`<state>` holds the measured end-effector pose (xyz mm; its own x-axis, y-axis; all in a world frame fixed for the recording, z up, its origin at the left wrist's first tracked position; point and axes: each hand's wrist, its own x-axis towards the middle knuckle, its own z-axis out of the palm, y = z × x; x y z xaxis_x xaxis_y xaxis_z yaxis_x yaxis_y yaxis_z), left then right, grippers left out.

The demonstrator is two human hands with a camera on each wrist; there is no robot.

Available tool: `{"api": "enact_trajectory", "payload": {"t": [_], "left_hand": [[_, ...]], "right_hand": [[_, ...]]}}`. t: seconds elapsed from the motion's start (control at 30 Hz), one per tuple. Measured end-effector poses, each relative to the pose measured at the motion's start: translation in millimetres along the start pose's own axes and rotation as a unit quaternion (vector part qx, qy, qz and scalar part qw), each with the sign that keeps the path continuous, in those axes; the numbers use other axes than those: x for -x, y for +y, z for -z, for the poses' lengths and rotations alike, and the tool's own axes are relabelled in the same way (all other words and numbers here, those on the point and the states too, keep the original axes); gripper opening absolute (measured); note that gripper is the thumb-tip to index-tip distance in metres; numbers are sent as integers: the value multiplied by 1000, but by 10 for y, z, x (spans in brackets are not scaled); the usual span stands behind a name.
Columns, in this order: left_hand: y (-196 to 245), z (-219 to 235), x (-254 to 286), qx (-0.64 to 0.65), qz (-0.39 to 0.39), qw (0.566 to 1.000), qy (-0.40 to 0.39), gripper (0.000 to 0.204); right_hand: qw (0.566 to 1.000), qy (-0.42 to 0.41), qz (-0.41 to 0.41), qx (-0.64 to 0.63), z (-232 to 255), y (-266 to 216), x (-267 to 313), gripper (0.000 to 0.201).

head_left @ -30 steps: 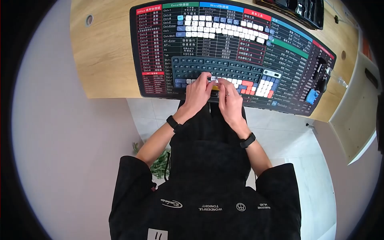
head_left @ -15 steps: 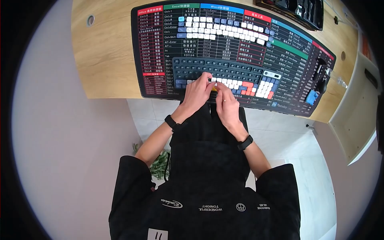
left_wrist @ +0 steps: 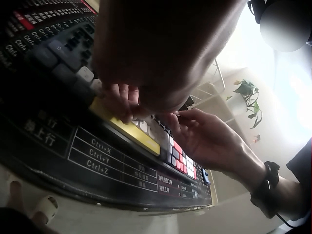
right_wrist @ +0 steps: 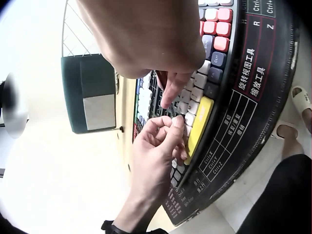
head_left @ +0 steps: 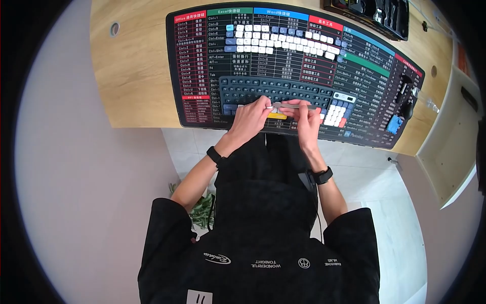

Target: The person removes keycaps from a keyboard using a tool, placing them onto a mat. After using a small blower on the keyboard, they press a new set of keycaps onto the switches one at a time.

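Note:
In the head view, the left hand (head_left: pixel 250 120) is over the dark keyboard (head_left: pixel 253 82), its thumb and forefinger pinching a small pale piece (head_left: pixel 269 107) too small to identify. The right hand (head_left: pixel 308 124) grips a slender metallic tool (head_left: pixel 292 106) lying nearly level, its tip close to the left fingertips. Below them, the keyboard's yellow spacebar (head_left: pixel 276 116) shows. The upper rows have bare switches; white, dark and red caps sit on lower and right keys. In the right wrist view, the left hand (right_wrist: pixel 155 151) has curled fingers beside the yellow bar (right_wrist: pixel 200 127).
Loose white and blue keycaps (head_left: pixel 255 43) lie in rows on the printed mat (head_left: pixel 192 61), behind the keyboard. A black tray (head_left: pixel 377 15) stands at the back right. Near the mat's right end are a blue item (head_left: pixel 395 122) and dark tools (head_left: pixel 406 96).
The right hand has shifted right from beside the left fingers, and the slender tool now shows in its grip. The left hand has stayed almost in place.

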<state>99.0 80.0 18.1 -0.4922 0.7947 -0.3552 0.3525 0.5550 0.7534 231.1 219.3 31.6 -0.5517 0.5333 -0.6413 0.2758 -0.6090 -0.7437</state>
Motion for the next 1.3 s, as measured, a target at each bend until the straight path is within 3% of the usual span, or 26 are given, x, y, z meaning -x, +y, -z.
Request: {"api": "enact_trajectory", "payload": {"t": [0.1,0.17,0.23,0.3,0.37,0.43,0.67,0.83,0.93,1.07,1.17,1.3], "left_hand": [[62,130,-42,32,-16,999,-14,15],[118,214,-97,102,10,995,0,14],[157,281,-200,166,32,985,-13,15],[209,362,-345,230,54,971,-26,16],[271,472,-512,304,107,942,-94,13],[269,528,-647,313,103,938,-106,12],[110,475,-904,408,87,902,-112,14],[96,452,-961,419,116,898,-60,19],[123,509,-966,314,157,936,-33,23],[134,563,-1015,283,170,942,-62,26],[176,565,-1069,279,183,937,-103,30],[177,500,-1124,377,206,895,-120,32]], "right_hand": [[999,2,13,51,34,-139,-83,41],[981,-25,29,190,-12,-341,-164,37],[969,-37,69,233,-126,-544,-264,29],[928,-123,142,323,-207,-680,-368,19],[921,-117,165,333,-278,-714,-485,16],[877,-149,178,421,-327,-831,-592,17],[892,-129,112,419,-344,-825,-841,22],[912,-107,102,383,-354,-729,-961,21],[890,-57,77,447,-424,-760,-1026,23],[858,-7,98,504,-521,-687,-1111,23],[834,15,110,540,-579,-689,-1123,24],[807,33,109,579,-610,-695,-1102,26]]}}
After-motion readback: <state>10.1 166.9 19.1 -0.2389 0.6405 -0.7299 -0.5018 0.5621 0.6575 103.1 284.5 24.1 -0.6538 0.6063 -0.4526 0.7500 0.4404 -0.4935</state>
